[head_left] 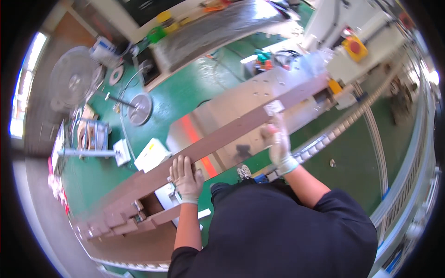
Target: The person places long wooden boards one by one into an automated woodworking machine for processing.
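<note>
A long, narrow brown board point(227, 131) lies slantwise across a metal table point(222, 109), from lower left to upper right. My left hand point(186, 180), in a pale glove, rests on the board's near edge with its fingers spread out flat. Further right, my right hand point(279, 147), also gloved, reaches to the board's near side. Its fingers are stretched out, slightly blurred, and close to a white label point(273, 107) on the board; whether they touch it I cannot tell. Red bands point(209, 167) show on the table top on both sides of the board.
Brown boards and offcuts point(125, 222) are stacked at lower left. A white box point(153, 155) stands beyond the board. Further off are a pedestal fan point(74, 81) and a wrapped silver bench point(218, 32). A yellow box with a red button point(355, 47) and a roller rail point(329, 134) are at right.
</note>
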A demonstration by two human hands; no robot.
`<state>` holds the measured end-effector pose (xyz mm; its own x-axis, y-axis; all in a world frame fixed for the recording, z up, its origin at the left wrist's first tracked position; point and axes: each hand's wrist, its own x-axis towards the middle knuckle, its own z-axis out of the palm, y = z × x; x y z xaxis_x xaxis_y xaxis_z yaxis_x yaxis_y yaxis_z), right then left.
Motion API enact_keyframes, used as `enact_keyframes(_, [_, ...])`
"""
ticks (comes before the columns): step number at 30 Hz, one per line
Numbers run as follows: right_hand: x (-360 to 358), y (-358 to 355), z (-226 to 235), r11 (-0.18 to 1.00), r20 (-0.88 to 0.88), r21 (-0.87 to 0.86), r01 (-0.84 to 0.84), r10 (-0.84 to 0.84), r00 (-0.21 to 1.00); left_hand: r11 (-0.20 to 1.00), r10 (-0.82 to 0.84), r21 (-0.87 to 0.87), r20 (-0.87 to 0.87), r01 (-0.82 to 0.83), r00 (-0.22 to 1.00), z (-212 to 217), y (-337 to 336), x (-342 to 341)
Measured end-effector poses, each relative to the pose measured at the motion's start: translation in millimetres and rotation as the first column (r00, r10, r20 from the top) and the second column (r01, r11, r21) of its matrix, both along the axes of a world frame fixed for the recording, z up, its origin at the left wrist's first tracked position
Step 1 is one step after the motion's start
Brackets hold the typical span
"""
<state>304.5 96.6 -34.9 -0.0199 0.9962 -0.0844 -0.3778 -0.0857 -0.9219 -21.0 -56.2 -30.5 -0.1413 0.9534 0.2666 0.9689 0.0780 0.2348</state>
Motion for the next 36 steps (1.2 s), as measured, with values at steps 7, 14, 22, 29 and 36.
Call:
enact_keyframes(7, [79.9, 43.1, 0.2, 0.959, -0.08, -0.186, 0.212, -0.23, 0.97, 0.996, 0.075, 0.042, -0.027, -0.074, 0.997, -3.5, 4.6, 1.9])
enact_keyframes(14, [6.0, -15.5, 33.7, 0.993, 0.026, -0.111, -0.042, 0.045, 0.999, 0.985, 0.167, 0.034, 0.055, -0.169, 0.984, -7.6, -5.2, 1.6])
enact_keyframes(22, [-5.8, -8.5, 48.1, 0.981, -0.06, -0.177, -0.083, 0.073, 0.995, 0.995, 0.098, -0.037, 0.073, -0.096, 0.992, 0.3, 7.1, -0.1])
enact_keyframes(29, [49.1, 27.1, 29.8, 0.986, -0.083, -0.141, 0.09, -0.103, 0.991, 0.99, 0.014, -0.141, -0.085, -0.026, 0.996, -3.7, 19.8, 6.8])
enact_keyframes(36, [-7.9, -30.0, 48.3, 0.978, -0.133, -0.167, -0.128, 0.106, 0.985, 0.995, 0.021, -0.1, 0.02, -0.019, 1.0, 4.8, 20.1, 9.4])
